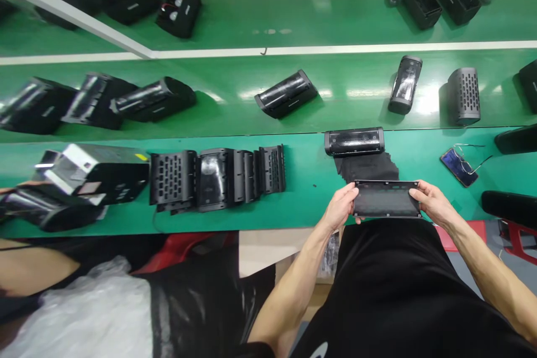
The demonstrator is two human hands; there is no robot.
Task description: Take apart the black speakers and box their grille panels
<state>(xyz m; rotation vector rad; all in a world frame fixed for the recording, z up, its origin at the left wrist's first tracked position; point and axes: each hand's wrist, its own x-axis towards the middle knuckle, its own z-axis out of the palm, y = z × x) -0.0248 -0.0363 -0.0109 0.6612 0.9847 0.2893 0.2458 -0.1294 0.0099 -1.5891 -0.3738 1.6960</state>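
I hold a flat black rectangular grille panel (386, 199) by its two short ends, just over the near edge of the green bench (306, 190). My left hand (342, 207) grips its left end, fingers wrapped round the edge. My right hand (428, 201) grips its right end the same way. Behind the panel lies a black cloth (366, 166), and a black speaker body (354, 141) rests at the cloth's far side.
A row of black grille shells (218, 178) stands to the left on the bench. Several speakers (286, 93) lie on the green conveyor beyond. A phone with glasses (459, 165) sits to the right. Another person's arm (37, 268) shows at the lower left.
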